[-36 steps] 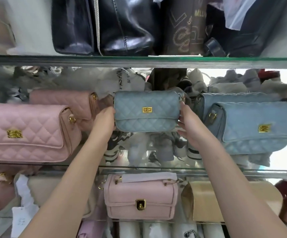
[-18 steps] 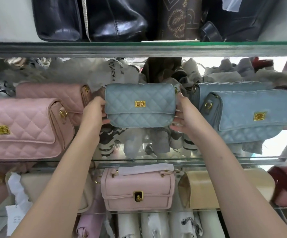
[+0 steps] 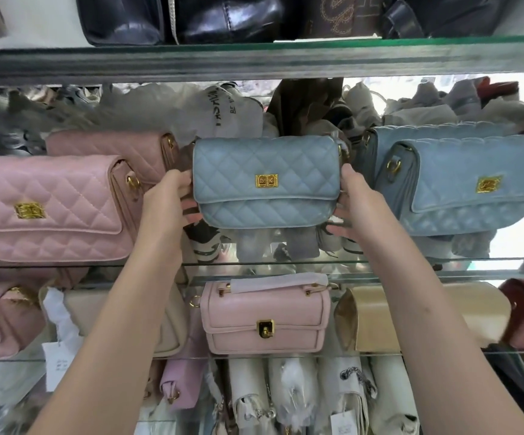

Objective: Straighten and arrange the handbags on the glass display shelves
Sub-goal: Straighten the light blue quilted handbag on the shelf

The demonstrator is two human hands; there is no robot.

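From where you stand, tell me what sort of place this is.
Probably a handbag shop: tiered glass shelves, matching quilted bags such as the blue one that both hands hold, and paper price tags.

Stacked glass shelves (image 3: 285, 62); bright daylight behind.

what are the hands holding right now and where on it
Both hands hold the small blue quilted handbag by its two short ends: the left hand on its left side, the right hand on its right side, fingers wrapping under the bottom corners.

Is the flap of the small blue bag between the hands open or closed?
Closed: the small blue bag has its flap lying flat down the front, gold clasp on it.
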